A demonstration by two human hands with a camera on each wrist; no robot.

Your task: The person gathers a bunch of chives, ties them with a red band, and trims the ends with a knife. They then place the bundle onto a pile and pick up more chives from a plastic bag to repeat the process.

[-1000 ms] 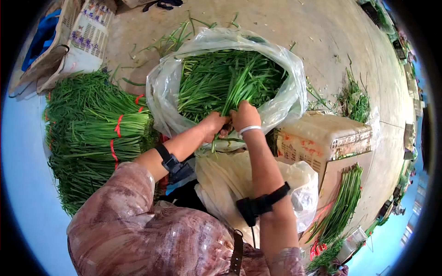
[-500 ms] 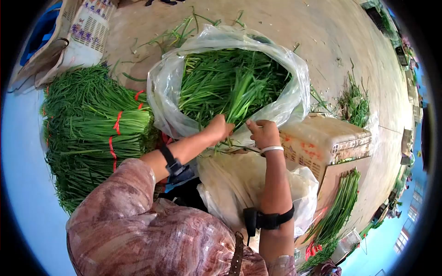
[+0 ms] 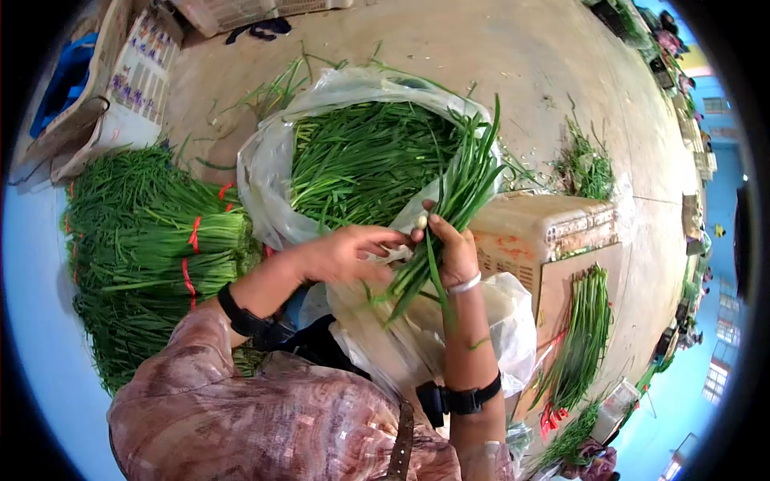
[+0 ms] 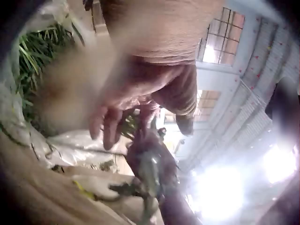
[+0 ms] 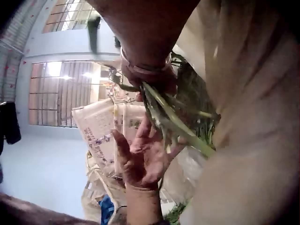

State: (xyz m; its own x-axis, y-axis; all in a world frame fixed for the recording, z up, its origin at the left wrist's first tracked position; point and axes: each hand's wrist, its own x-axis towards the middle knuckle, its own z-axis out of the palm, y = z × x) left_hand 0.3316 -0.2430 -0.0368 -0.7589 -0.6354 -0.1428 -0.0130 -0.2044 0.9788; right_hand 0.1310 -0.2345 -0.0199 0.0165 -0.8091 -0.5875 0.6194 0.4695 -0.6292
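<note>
My right hand [image 3: 455, 255] grips a loose bunch of garlic chives [image 3: 469, 176] beside the near right rim of a clear plastic bag [image 3: 261, 172]. The leaf tips point up and away, and the lower ends come down toward my lap. To its left is my left hand [image 3: 349, 255], its fingers stretched out toward the bunch with nothing in them. The right wrist view shows the left palm [image 5: 145, 161] facing up with fingers spread, close below the held stems [image 5: 171, 117]. More chives [image 3: 369, 156] fill the bag's mouth.
At left lies a big pile of chives [image 3: 152, 256] in bundles with red ties. A dirty plastic crate [image 3: 513, 232] stands right of the bag, and a tied bundle [image 3: 581, 337] rests on a board beside it. Pale plastic sheeting [image 3: 385, 321] covers my lap. Loose scraps [image 3: 589, 164] lie on the floor.
Both hands met on the chives over the bag, then the left held them with the right apart. Now the right hand has the bunch, lifted rightward over the rim, and the left is free.
</note>
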